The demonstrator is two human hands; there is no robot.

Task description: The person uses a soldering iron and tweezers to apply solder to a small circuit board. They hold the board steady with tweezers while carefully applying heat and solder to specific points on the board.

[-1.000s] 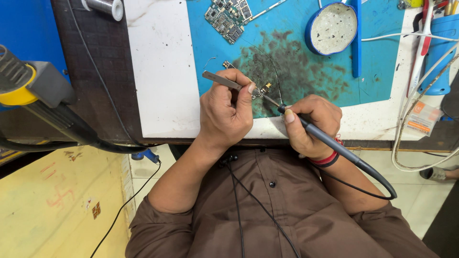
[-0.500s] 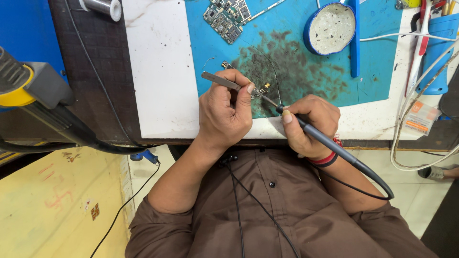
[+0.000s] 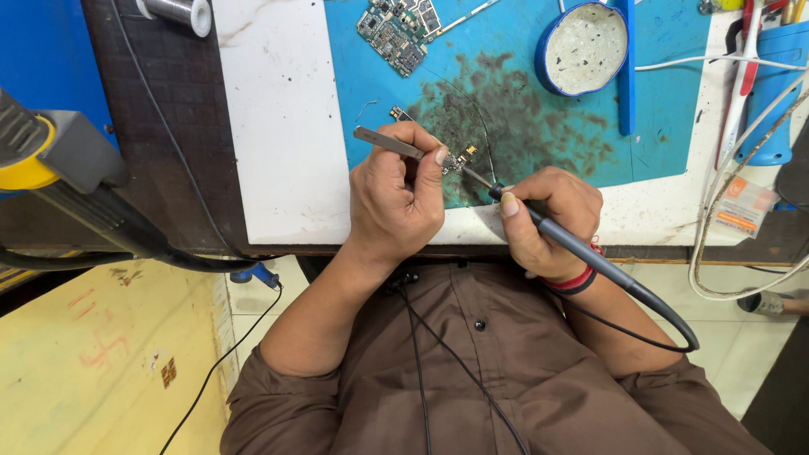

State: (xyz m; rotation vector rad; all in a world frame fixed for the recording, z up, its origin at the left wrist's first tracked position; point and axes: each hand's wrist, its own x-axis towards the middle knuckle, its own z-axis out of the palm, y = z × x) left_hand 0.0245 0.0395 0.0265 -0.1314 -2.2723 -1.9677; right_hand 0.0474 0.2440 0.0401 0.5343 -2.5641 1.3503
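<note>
- Left hand [image 3: 394, 198] closed in a pinch on metal tweezers [image 3: 389, 144]; thumb pressed over them, tips reaching right to a small circuit part [image 3: 459, 158]
- Right hand [image 3: 548, 219] wrapped pen-style round a dark soldering iron [image 3: 581, 248], forefinger along the barrel; the tip meets the small part from the near right
- Small part sits on the stained patch of the blue mat [image 3: 674, 101], near its near edge, between the two hands
- Change over the last second: almost none. Both hands hold the same pose, tweezers and iron tip in the same spot; only a slight drift of the view. Reads as steady contact work on one joint, not a repositioning
- Edges: both wrists rest close to the bench's near edge [image 3: 278, 240]; iron cord [image 3: 666, 324] loops off to the right below that edge
- Open room: bare white top left of the mat; far side holds a green circuit board [image 3: 394, 32] and a round blue tin [image 3: 583, 46], well apart from the hands
- Right side crowded: white cables [image 3: 716, 244], blue tool holder [image 3: 771, 84]
- Far left: a yellow-and-grey tool [image 3: 50, 156] and its black hose, apart from the work
</note>
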